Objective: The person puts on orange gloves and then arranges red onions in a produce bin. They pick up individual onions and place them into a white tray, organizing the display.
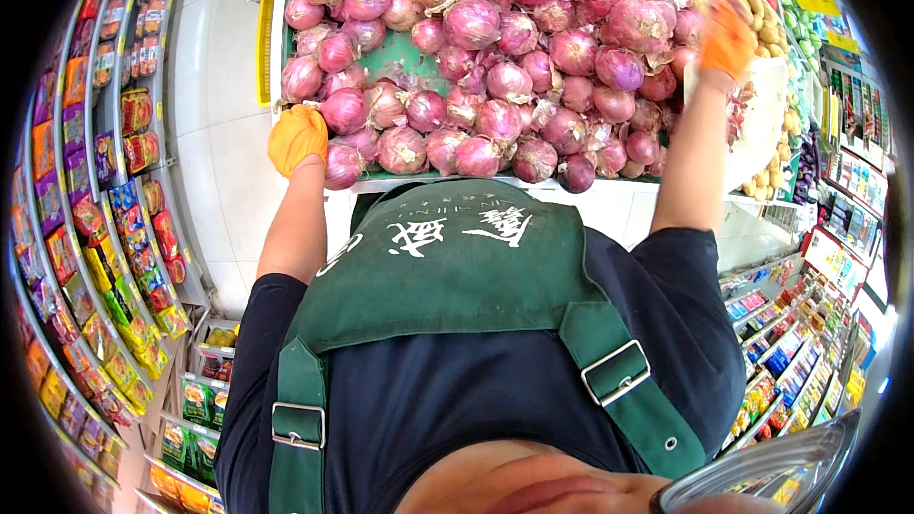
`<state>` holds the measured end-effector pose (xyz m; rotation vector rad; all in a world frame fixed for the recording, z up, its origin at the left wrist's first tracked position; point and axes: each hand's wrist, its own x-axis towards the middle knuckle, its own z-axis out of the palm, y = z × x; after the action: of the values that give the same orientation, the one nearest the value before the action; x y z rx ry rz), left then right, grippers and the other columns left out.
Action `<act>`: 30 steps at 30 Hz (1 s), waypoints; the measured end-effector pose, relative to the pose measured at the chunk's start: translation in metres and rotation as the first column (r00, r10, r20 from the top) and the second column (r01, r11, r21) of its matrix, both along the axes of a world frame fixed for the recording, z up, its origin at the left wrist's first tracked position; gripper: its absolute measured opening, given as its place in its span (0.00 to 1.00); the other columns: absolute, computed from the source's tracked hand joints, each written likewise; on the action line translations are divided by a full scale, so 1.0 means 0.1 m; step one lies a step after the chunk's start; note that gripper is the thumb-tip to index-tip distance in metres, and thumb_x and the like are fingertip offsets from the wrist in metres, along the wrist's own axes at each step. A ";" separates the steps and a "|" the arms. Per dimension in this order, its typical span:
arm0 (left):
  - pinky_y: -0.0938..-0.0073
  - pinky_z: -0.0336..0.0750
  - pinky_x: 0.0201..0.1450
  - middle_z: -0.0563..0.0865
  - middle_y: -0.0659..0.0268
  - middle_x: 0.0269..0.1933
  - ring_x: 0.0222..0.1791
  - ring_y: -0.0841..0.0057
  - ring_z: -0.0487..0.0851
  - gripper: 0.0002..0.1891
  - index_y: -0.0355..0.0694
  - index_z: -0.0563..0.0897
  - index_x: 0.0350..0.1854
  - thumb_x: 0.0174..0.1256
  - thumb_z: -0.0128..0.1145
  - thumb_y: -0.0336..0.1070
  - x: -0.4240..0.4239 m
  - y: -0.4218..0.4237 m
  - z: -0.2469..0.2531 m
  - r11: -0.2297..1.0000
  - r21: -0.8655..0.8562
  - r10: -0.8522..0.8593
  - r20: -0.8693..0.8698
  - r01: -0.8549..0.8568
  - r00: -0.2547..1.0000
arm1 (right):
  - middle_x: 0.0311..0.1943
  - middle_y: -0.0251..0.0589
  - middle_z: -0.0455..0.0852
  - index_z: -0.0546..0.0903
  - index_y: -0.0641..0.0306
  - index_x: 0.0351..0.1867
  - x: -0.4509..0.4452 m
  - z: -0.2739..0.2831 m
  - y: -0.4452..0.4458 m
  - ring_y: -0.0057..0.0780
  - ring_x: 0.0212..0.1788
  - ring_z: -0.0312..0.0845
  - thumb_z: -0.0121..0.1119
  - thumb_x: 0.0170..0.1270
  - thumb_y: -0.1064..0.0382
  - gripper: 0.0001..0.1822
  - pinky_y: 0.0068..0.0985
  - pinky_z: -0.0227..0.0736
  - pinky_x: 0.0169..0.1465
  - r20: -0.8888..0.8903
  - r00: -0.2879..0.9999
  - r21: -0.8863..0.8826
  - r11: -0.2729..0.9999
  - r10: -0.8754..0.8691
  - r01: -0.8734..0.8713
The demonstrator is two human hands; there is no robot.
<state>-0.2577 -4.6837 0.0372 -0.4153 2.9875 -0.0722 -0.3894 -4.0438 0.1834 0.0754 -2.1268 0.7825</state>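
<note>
A wide bed of red onions fills the display bin before me, with a patch of green liner showing among them. My left hand, in an orange glove, is at the bin's near left corner beside the onions; its fingers are curled, and whether it grips the rim is hidden. My right hand, also gloved in orange, is blurred at the right side of the onions, above a white container with loose onion skins in it. What the right hand holds, if anything, cannot be made out.
Potatoes lie right of the onions, with red and green produce farther off. A yellow basket stands against the bin's left side. Shelves of packaged goods line the left, and more shelves stand at the lower right.
</note>
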 end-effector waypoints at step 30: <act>0.54 0.79 0.43 0.87 0.61 0.42 0.40 0.57 0.86 0.12 0.47 0.81 0.38 0.71 0.51 0.48 -0.05 0.04 0.00 1.000 -0.021 -0.018 0.015 0.018 1.000 | 0.48 0.46 0.87 0.82 0.65 0.52 -1.35 -1.07 0.11 0.35 0.49 0.81 0.79 0.48 0.40 0.37 0.34 0.76 0.53 0.903 0.429 -0.097 0.987 0.032 0.129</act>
<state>-0.2628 -4.6799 0.0368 -0.3886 2.9787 -0.1082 -0.5247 -4.0332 0.0761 -0.6581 -3.0545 1.1024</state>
